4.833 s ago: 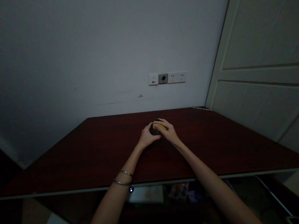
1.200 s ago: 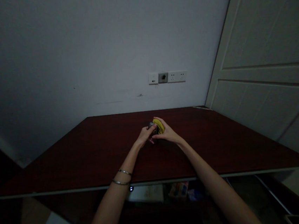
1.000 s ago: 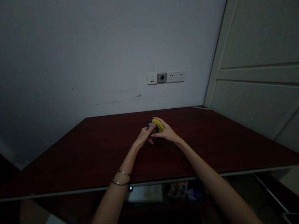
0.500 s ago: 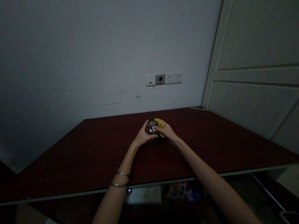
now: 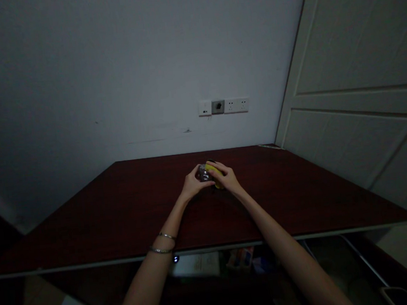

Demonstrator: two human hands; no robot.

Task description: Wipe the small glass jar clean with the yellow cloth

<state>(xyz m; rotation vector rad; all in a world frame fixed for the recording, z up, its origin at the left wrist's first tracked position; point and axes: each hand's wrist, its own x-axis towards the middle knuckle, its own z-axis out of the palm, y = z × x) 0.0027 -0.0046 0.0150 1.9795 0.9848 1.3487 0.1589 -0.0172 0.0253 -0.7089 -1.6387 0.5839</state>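
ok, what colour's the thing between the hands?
The object in the right hand is yellow; greyish shiny part at the left hand. Head view.

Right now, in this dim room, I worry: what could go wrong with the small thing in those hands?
The left hand and right hand pinch a silvery piece and a yellow piece; either might slip onto the table. In this dimness, a finger could get nipped between them.

Looks like a room at home, pretty dim

Dark red desk (image 5: 123, 213) against a plain white wall, outlet strip (image 5: 223, 106), panelled door (image 5: 355, 85) on the right.
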